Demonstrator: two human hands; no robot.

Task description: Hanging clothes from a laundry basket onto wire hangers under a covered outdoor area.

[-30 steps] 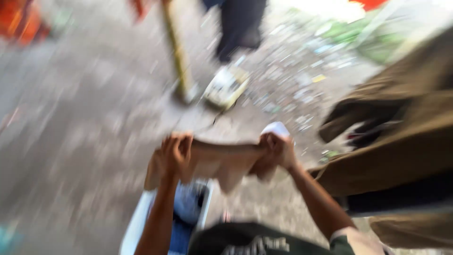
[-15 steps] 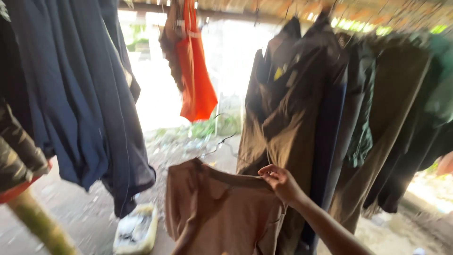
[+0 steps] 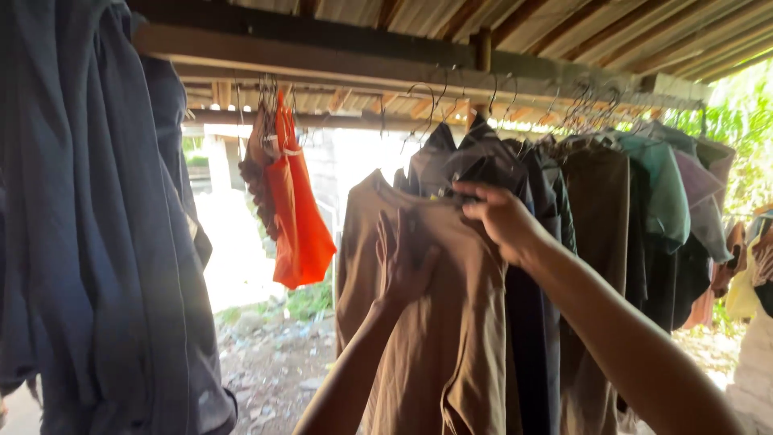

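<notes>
A tan shirt [image 3: 435, 338] hangs in front of me at the left end of a row of dark garments. My left hand [image 3: 404, 258] lies flat, fingers spread, against the shirt's chest. My right hand [image 3: 501, 217] grips the shirt's collar edge near the shoulder, just below a wire hanger hook [image 3: 425, 95] that reaches up to the rail. A wooden beam [image 3: 362, 64] runs overhead with several hangers hooked along it.
Dark blue clothes [image 3: 97, 242] hang close on the left. An orange garment [image 3: 296, 217] dangles further back. Brown, grey and teal shirts [image 3: 636, 217] crowd the rail to the right. Bright daylight and littered ground [image 3: 274, 362] lie beyond.
The view swung up from the ground and a tub to the rail. Both hands raised the tan shirt from waist height to the row of hanging clothes; the left hand now presses its front.
</notes>
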